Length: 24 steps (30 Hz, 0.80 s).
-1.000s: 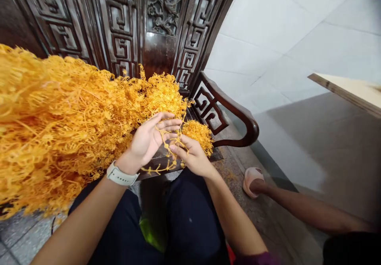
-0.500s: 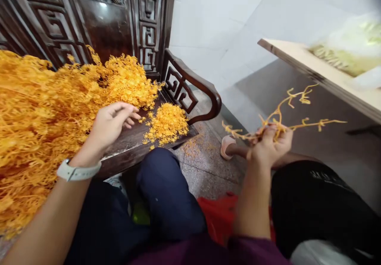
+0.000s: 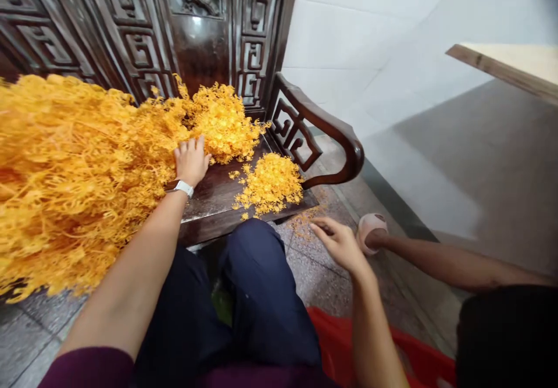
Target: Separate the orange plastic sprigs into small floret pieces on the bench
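Note:
My left hand (image 3: 192, 158), with a pale watch on its wrist, reaches onto the bench seat (image 3: 213, 187). Its fingers are spread against the edge of a bushy orange-yellow bunch of dried-looking flowers (image 3: 226, 123); the fingertips are partly lost among the sprigs. A far larger heap of the same flowering stems (image 3: 87, 173) spreads along the left. Loose picked flower heads (image 3: 272, 184) form a small pile at the seat's right end. Over the floor, right of my knee, my right hand (image 3: 342, 245) hangs with loosely bent fingers apart and nothing visible in them.
A curved wooden armrest (image 3: 331, 126) closes off the bench's right end. Orange bits (image 3: 305, 219) litter the tiled floor. Another person's leg (image 3: 431, 260) reaches in from the right, above a red plastic item (image 3: 331, 341). A wooden board edge (image 3: 501, 71) juts in at upper right.
My right hand has let go of the bare branching stem and come back leftward; the stem is out of sight. My left hand has moved forward onto the flower bunch. The view has swung left.

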Tool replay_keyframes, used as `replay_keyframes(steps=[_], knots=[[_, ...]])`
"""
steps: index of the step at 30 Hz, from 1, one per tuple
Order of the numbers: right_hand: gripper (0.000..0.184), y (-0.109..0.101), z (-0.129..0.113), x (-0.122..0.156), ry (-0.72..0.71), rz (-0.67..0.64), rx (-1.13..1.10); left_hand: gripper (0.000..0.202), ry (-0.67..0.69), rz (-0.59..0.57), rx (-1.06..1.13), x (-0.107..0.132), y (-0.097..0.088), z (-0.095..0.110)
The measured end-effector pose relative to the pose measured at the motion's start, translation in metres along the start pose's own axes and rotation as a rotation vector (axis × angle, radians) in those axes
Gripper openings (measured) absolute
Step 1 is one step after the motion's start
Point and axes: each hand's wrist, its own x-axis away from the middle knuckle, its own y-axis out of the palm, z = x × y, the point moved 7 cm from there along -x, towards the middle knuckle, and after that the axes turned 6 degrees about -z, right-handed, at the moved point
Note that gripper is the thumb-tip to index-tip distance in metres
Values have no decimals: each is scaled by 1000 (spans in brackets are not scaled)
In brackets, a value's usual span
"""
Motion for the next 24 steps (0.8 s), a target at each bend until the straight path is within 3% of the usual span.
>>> replay_keyframes(steps=[3,6,9,13,16,19,24], knots=[[23,34,-58,-6,-148,3,-40,52,-23,-5,53,-2,0,-9],[20,52,-107,-29,-257,-6,-135,45,-48,11,65,-4,-6,-16],[20,65,-149,-70,-376,-33,-199,46,-60,7,81,-4,-8,-21],[23,89,-193,-150,-509,26,-62,46,-85,-11,120,-3,-2,-26],[36,112,-210,-212,-475,107,68,39,-102,-21,151,-3,4,-29],[58,136,-215,-259,-383,97,165,37,-108,-22,185,-6,7,-31],[43,156,-201,-288,-262,62,77,35,-123,-49,243,-12,15,-44]])
